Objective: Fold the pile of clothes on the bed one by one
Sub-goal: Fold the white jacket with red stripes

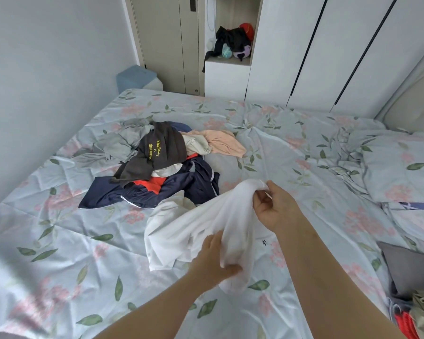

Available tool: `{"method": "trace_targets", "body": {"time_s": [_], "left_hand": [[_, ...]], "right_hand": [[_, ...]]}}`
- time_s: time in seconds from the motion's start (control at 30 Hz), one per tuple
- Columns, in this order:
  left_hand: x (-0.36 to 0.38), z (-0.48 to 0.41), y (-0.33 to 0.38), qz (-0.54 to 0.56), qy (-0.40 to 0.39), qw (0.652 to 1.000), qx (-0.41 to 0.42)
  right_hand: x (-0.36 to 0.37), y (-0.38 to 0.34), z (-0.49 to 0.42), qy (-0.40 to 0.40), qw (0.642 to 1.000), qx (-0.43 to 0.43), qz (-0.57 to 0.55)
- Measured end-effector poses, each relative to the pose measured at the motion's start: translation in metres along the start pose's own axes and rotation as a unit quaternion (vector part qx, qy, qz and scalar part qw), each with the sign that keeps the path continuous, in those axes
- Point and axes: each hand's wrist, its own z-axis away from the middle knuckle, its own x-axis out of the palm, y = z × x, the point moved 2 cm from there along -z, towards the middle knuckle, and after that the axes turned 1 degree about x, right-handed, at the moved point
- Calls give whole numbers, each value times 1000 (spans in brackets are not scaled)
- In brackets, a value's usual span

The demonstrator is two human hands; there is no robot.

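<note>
A white garment (194, 231) hangs bunched between both my hands above the bed (59, 241). My right hand (274, 209) pinches its upper end, fingers curled round the cloth. Lower down, my left hand (216, 260) grips a fold of the same white garment. Behind it lies the pile of clothes (157, 165): a dark grey shirt with yellow print on top, a navy jacket with red and white underneath, a peach piece and a pale grey-green piece at the sides.
The bed has a pale blue floral sheet. A pillow (402, 167) lies at the right. Grey, beige and red fabric (406, 289) sits at the lower right corner. A wall runs along the left; wardrobes (328, 57) stand behind the bed.
</note>
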Motion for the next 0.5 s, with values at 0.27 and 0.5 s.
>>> {"method": "trace_targets", "body": {"time_s": [0.27,0.5], "left_hand": [[-71,-20,-27,154,196,960,-131],[-164,-15,40,251,194,948,-1]], "right_hand": [[-28,-14,-15,60,992,-38,104],[-53,12,-23,56,873,-69,480]]}}
